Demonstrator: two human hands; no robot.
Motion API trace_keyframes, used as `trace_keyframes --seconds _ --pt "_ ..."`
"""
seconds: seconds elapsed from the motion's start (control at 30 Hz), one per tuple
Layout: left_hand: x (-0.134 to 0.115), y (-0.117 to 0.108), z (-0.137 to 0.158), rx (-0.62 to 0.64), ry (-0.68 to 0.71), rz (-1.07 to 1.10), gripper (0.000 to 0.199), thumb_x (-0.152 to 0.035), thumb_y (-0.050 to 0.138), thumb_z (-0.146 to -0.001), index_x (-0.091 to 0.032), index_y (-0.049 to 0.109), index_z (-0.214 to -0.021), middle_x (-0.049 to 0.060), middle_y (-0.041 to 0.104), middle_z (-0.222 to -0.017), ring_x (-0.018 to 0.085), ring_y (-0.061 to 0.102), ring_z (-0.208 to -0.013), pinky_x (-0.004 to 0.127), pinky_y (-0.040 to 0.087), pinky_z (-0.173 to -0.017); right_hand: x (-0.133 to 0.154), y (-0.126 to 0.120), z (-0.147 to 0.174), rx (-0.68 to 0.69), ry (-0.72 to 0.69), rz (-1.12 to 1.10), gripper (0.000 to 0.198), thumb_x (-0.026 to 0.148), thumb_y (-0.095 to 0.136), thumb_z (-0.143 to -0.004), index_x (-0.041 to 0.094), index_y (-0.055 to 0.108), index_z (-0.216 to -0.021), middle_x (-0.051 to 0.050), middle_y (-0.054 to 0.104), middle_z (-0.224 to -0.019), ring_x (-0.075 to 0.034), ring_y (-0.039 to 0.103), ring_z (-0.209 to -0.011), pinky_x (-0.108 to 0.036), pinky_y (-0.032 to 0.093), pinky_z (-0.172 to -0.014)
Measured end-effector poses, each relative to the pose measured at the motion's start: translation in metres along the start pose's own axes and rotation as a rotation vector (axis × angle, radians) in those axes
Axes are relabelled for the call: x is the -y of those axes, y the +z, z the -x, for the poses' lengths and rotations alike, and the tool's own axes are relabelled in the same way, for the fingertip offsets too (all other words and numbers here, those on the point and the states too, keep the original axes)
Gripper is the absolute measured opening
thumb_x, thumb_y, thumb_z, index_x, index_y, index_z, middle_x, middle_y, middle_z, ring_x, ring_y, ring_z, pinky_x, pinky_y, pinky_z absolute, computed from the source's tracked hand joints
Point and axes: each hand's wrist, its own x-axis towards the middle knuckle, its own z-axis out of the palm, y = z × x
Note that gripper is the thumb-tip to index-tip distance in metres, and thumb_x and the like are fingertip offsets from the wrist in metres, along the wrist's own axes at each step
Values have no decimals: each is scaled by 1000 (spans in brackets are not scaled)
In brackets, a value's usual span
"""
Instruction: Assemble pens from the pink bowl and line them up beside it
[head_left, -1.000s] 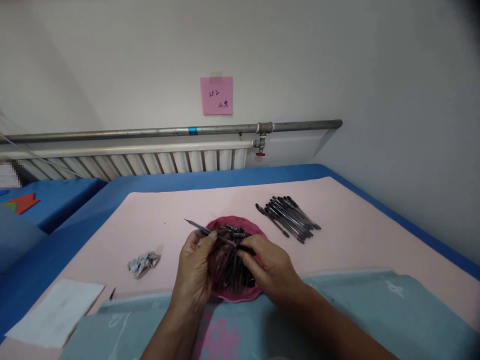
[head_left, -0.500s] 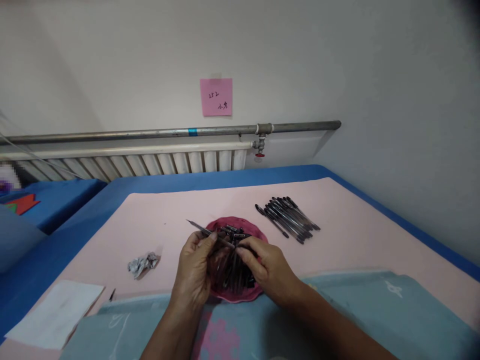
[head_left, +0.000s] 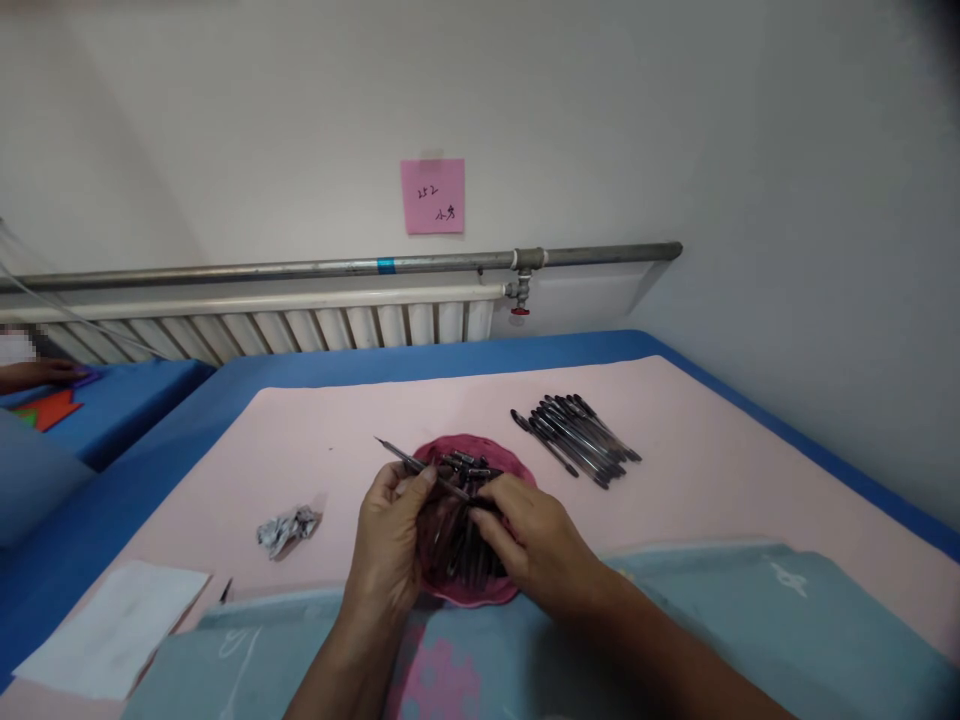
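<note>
My left hand point(head_left: 391, 530) pinches a slim pen point(head_left: 397, 452) whose bare, pointed tip slants up to the left. At the pen's other end, the fingers of my right hand point(head_left: 529, 530) are closed on it. A dark part shows at those fingertips, too small to make out clearly. Both hands are over a dark pink basket point(head_left: 517, 462) with a wavy rim. Inside it lie many dark pen pieces point(head_left: 469, 560), partly hidden by my hands.
Several black-capped pens point(head_left: 577, 440) lie side by side at the right. Left are a crumpled grey wad point(head_left: 288, 530), a small dark piece point(head_left: 226, 590) and a white sheet point(head_left: 112, 628). A teal cloth point(head_left: 705, 590) covers the front edge. Another person's hand point(head_left: 45, 373) is far left.
My right fingers have shifted slightly at the pen's rear end, where a dark part now shows. The pen stays at nearly the same slant. Another person's hand has appeared far left.
</note>
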Motion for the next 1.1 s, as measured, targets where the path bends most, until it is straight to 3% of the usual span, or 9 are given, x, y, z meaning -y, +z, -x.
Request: trace_keyframes --seconds 0.2,0.3,0.63,0.73,0.8,0.87,1.0,1.1 --pt "3 -3 -4 1 8 -24 25 -22 72 -64 -15 53 -78 -1 65 -63 10 60 -52 19 46 -50 0 2 0 -12 -42 45 8 20 52 -81 16 54 -88 -8 61 -86 -20 55 -81 -33 43 -71" --pt "4 -5 -5 13 15 -40 26 -23 72 -64 -15 53 -79 -2 64 -62 10 60 -52 20 46 -51 -1 4 0 -15 -46 27 8 16 46 -84 16 54 -85 -7 60 -82 -18 54 -76 -32 43 -69" --pt "-1 -7 -2 126 35 -81 23 -24 69 -67 -15 56 -83 -2 63 -65 9 58 -56 21 46 -56 6 -3 -4 89 158 -301 14 19 44 -85 19 53 -74 0 58 -70 -13 54 -65 -26 42 -59" --pt "-4 -8 -6 95 57 -87 23 -25 69 -67 -14 57 -83 -2 63 -66 9 58 -57 21 46 -57 -4 -11 -7 6 182 -314 16 23 42 -86 19 58 -83 -2 63 -80 -14 57 -74 -27 44 -67" --pt "-6 -11 -10 37 92 -100 23 -26 68 -67 -14 58 -84 -2 62 -65 9 57 -55 20 45 -56 -16 -14 -8 -132 213 -226 18 24 41 -87 19 58 -86 -3 64 -85 -16 58 -79 -28 44 -72" --pt "-6 -14 -16 -12 127 -121 23 -27 66 -67 -15 58 -85 -4 60 -63 8 54 -52 19 43 -52 -27 -13 -9 -179 195 -104 17 21 41 -85 18 58 -88 -5 63 -87 -17 57 -82 -30 44 -75" --pt "-4 -19 -24 -38 159 -164 21 -28 64 -67 -16 58 -83 -6 57 -59 7 48 -46 19 38 -47 -31 -3 -10 40 58 151 24 12 39 -82 17 59 -96 -7 62 -92 -20 55 -88 -35 42 -80" --pt "-3 -20 -26 -31 166 -170 20 -28 64 -66 -15 58 -81 -6 55 -58 7 48 -47 19 38 -47 -22 5 -14 164 53 346 31 7 38 -78 14 58 -101 -11 61 -98 -23 54 -91 -38 41 -79"
